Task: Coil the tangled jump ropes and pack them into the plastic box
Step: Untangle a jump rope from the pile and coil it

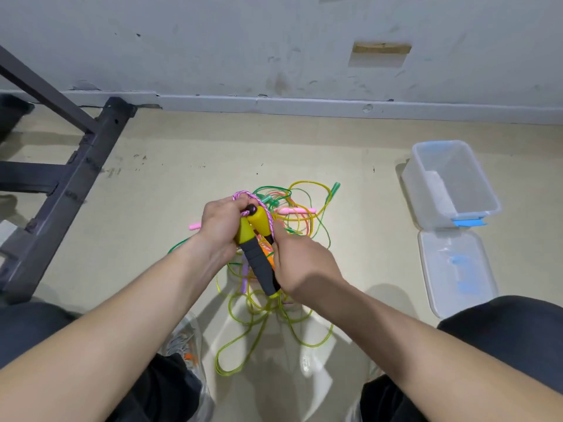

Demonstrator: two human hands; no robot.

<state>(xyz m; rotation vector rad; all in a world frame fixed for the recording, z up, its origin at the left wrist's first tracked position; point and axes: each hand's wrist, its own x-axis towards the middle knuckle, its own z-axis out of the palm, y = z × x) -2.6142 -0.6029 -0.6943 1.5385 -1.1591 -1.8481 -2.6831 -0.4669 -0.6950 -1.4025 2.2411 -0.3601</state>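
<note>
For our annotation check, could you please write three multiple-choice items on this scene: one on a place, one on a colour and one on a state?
1. Where is the lid of the plastic box?
A. On top of it
B. On the floor beside it, nearer the person
C. Leaning on the wall

2. What colour are the handles gripped in the left hand?
A. Yellow and black
B. Blue and white
C. All red

3. What state is the box in?
A. Open
B. Closed
C. Upside down

Answers:
1 B, the lid lies flat on the floor next to the box.
2 A, yellow tops, black grips.
3 A, its top is uncovered.
</note>
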